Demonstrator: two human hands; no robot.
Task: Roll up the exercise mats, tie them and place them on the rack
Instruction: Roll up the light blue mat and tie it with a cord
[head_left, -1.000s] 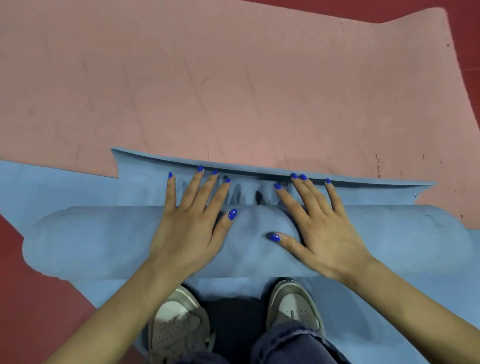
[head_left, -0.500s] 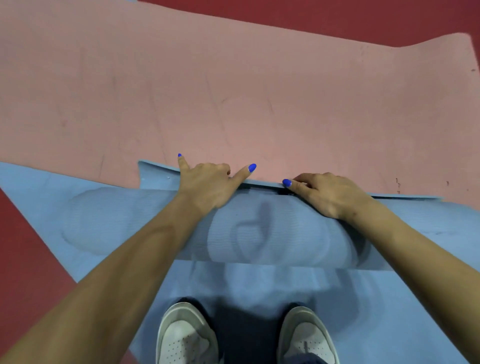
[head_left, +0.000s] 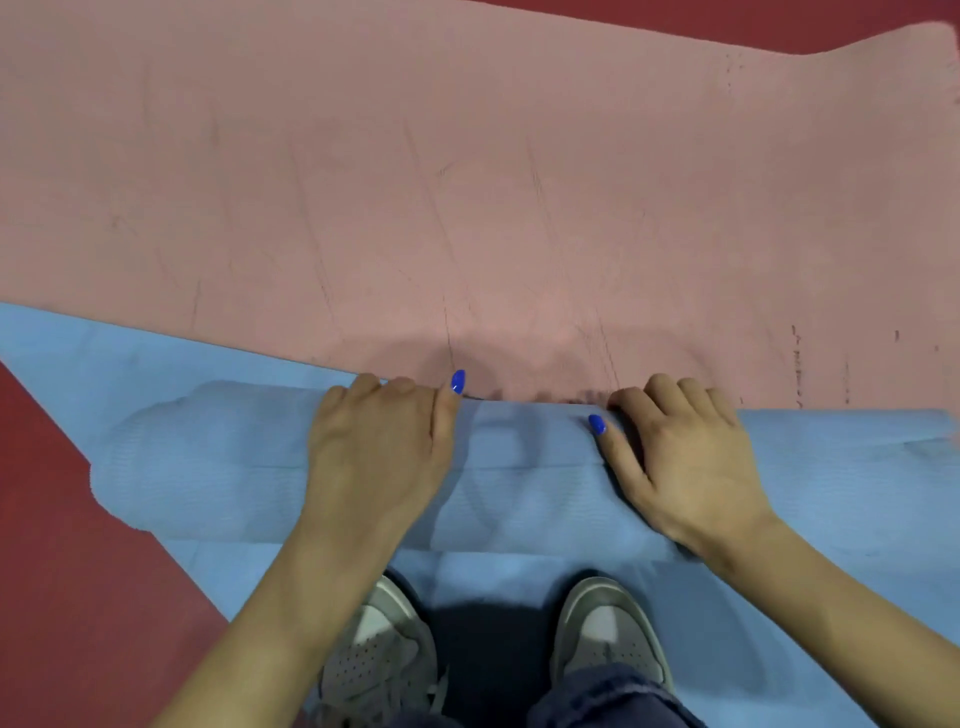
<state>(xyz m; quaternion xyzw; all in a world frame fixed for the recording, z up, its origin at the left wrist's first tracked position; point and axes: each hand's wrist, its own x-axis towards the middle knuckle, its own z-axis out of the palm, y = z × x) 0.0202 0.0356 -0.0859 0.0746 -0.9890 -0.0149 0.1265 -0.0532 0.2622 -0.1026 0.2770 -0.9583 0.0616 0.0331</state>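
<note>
A second ago both hands lay flat with fingers spread on top of the blue roll, and a flap of loose blue mat showed beyond the fingertips. Now that flap is gone from sight: the blue roll (head_left: 519, 467) has been pushed forward until its far side meets the near edge of the pink mat (head_left: 467, 182), which lies spread on the red floor (head_left: 62, 519). The left hand (head_left: 379, 452) and the right hand (head_left: 685, 457) have both curled their fingers over the far side of the roll and grip it, thumbs lying along the top (the fingertips themselves are hidden behind the roll). More blue mat lies flat under the grey shoes (head_left: 608, 634). I judge the rolling of this mat to be at or near its end, so tying comes next; the pink mat is not yet rolled, and no rack is in view.
</note>
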